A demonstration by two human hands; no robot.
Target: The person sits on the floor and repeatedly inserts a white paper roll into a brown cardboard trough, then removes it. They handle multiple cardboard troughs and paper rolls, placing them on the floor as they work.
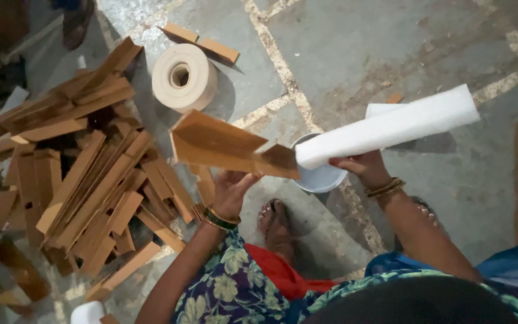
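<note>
Both arms are extended forward from the lower edge of the view, the forearms bare, each wrist banded with bangles. The left hand point(230, 189) is raised palm-up, its fingers point(248, 177) curled upward around what is held. The right hand point(364, 168) is turned inward, fingers closed in a grip, the wrist bent slightly and the forearm angled down toward the body.

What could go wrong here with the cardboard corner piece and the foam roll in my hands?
The left hand supports the cardboard corner piece only from below, so it may tip. The foam roll juts far past the right hand and may sag or slip. The white bowl sits directly underneath, beside a sandalled foot, and might get knocked.
</note>
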